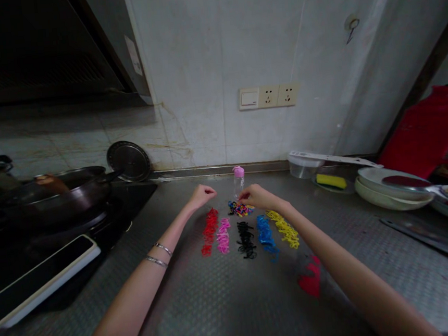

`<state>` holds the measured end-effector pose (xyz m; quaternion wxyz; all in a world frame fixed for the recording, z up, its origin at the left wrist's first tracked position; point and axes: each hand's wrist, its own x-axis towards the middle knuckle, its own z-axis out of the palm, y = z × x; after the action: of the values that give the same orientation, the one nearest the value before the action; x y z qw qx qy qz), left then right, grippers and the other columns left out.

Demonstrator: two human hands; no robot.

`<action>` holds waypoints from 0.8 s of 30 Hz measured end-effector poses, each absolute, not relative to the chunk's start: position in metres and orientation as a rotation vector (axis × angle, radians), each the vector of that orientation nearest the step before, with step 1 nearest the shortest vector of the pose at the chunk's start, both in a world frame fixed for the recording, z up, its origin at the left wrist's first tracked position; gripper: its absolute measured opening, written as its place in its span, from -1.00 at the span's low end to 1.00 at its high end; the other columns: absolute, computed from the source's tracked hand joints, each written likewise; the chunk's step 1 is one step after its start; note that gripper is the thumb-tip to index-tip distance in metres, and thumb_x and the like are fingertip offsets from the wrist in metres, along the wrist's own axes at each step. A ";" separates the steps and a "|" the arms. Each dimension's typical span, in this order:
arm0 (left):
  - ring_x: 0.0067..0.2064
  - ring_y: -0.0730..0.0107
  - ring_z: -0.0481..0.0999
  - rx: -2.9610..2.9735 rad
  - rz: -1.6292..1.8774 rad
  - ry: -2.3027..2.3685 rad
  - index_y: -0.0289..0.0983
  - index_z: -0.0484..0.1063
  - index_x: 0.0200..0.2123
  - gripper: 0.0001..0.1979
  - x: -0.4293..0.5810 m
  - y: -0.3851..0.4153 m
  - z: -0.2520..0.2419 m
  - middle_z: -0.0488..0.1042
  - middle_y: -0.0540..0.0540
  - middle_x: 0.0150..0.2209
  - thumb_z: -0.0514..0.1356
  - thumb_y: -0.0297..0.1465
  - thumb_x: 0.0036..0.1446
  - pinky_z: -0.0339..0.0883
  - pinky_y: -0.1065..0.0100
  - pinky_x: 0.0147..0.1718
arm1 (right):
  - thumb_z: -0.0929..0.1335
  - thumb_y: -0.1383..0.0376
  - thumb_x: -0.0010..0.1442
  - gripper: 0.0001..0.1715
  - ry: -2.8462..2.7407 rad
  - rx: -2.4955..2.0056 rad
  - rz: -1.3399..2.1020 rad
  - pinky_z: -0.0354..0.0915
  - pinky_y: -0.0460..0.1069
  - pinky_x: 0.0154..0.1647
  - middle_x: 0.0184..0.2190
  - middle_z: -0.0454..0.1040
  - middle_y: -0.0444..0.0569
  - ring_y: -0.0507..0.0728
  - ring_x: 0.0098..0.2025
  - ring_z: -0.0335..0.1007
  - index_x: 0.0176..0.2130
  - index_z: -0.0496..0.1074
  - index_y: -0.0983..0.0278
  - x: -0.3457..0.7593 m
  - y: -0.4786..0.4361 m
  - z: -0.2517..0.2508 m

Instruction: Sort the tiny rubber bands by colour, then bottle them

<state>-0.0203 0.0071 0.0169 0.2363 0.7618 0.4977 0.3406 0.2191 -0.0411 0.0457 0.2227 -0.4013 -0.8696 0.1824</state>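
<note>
Two silvery bangles (156, 261) circle the bare left forearm (135, 296).

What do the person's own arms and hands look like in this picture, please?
The left hand and right hand are gloveless, and no sleeves show. Two silvery bands circle the left forearm; the right forearm shows none.

We see small looped bands lying flat in 5 loose, single-colour strips, left to right: the red strip (210, 232), slanting; the shorter pink strip (222, 236); the tangled black strip (246, 239); the blue strip (266, 233), straggling at its near end; and the slanting yellow strip (285, 229). Just beyond the black, we find 1 mixed-colour pile (240, 209), low and jumbled.
</note>
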 end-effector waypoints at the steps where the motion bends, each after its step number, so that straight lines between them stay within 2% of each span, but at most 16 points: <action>1: -0.40 0.38 0.45 2.084 0.931 1.362 -0.41 0.54 -0.42 -0.79 -0.021 0.008 0.015 0.54 -0.14 -0.44 0.15 -0.42 -0.10 0.27 0.41 -0.37 | 0.31 0.37 0.02 -0.78 -2.438 -1.077 0.508 0.20 -0.15 -0.44 -0.48 0.52 -0.02 0.00 -0.47 0.36 -0.35 0.53 0.38 0.210 -0.043 0.045; 10: -0.41 0.38 0.44 2.074 0.898 1.316 -0.42 0.53 -0.45 -0.79 -0.012 0.000 0.011 0.54 -0.13 -0.45 0.14 -0.44 -0.13 0.27 0.42 -0.38 | 0.26 0.48 -0.05 -0.72 -2.678 -0.964 0.428 0.09 -0.16 -0.49 -0.52 0.51 -0.07 -0.04 -0.52 0.29 -0.40 0.55 0.36 0.164 -0.047 0.025; 19: -0.42 0.38 0.43 2.133 0.822 1.355 -0.42 0.54 -0.41 -0.76 -0.009 -0.004 0.013 0.54 -0.14 -0.44 0.12 -0.43 -0.12 0.26 0.42 -0.41 | 0.29 0.40 -0.01 -0.74 -2.467 -1.086 0.481 0.20 -0.14 -0.44 -0.46 0.53 -0.03 0.00 -0.46 0.36 -0.32 0.53 0.38 0.200 -0.037 0.045; 24: -0.40 0.37 0.45 2.124 0.867 1.352 -0.41 0.54 -0.44 -0.78 -0.013 -0.001 0.018 0.54 -0.14 -0.45 0.13 -0.43 -0.12 0.27 0.42 -0.39 | 0.29 0.41 0.00 -0.73 -2.496 -1.030 0.459 0.22 -0.14 -0.38 -0.41 0.54 -0.03 0.02 -0.41 0.38 -0.30 0.53 0.35 0.186 -0.043 0.033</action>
<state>-0.0132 -0.0011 0.0176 0.2370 0.7749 0.4933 0.3163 0.1857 -0.0427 0.0334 0.1999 -0.3685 -0.8929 0.1643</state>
